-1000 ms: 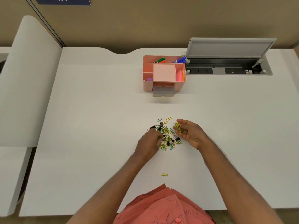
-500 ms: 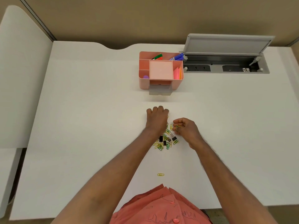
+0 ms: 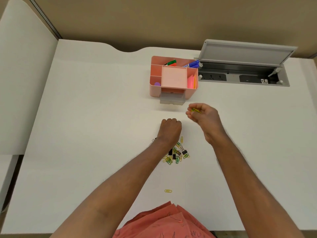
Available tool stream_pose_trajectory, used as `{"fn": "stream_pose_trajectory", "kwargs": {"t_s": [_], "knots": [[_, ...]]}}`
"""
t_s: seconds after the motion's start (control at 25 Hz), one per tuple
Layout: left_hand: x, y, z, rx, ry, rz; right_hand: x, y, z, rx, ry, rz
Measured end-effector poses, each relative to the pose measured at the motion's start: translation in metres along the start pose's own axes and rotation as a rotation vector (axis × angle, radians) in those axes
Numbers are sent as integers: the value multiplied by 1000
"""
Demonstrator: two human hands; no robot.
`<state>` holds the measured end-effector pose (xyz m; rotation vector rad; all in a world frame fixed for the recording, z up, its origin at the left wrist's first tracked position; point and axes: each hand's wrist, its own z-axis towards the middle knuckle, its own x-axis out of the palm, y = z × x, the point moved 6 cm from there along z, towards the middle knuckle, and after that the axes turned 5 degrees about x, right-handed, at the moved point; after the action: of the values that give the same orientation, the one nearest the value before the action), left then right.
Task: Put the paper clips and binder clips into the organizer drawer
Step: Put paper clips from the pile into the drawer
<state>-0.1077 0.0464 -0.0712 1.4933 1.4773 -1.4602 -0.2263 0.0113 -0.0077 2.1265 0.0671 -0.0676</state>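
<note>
A pile of green and yellow paper clips and black binder clips (image 3: 176, 154) lies on the white desk (image 3: 85, 134). My left hand (image 3: 170, 129) is a closed fist at the pile's far edge, gripping clips picked from it; they are hidden inside the fist. My right hand (image 3: 203, 116) is raised and pinches a few yellow and green paper clips (image 3: 195, 110), just to the right of and nearer than the grey drawer (image 3: 172, 100). The drawer stands pulled out of the pink organizer (image 3: 155, 91). One yellow paper clip (image 3: 168, 191) lies alone near me.
The organizer holds markers (image 3: 192, 64), sticky notes (image 3: 191, 81) and a purple item (image 3: 157, 84). An open power socket hatch (image 3: 243, 77) with a raised lid is sunk into the desk at the back right. A white partition (image 3: 20, 83) bounds the left.
My right hand has lifted off the pile and moved forward toward the drawer with its clips. My left hand left the pile's middle and closed into a fist at its far edge.
</note>
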Motion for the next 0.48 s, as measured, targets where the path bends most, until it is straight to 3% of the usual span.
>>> {"fn": "stream_pose_trajectory", "kwargs": {"t_s": [0.16,0.28,0.48], "knots": [[-5,13,-12,-36,-128,-193,35,57,19,-351,-79,-603],[-22,26,-30,-103,-238,-301,62,63,36,-546,-37,-969],[-73,54,-34,-194,-386,-339,74,57,54,-564,6,-1106]]}}
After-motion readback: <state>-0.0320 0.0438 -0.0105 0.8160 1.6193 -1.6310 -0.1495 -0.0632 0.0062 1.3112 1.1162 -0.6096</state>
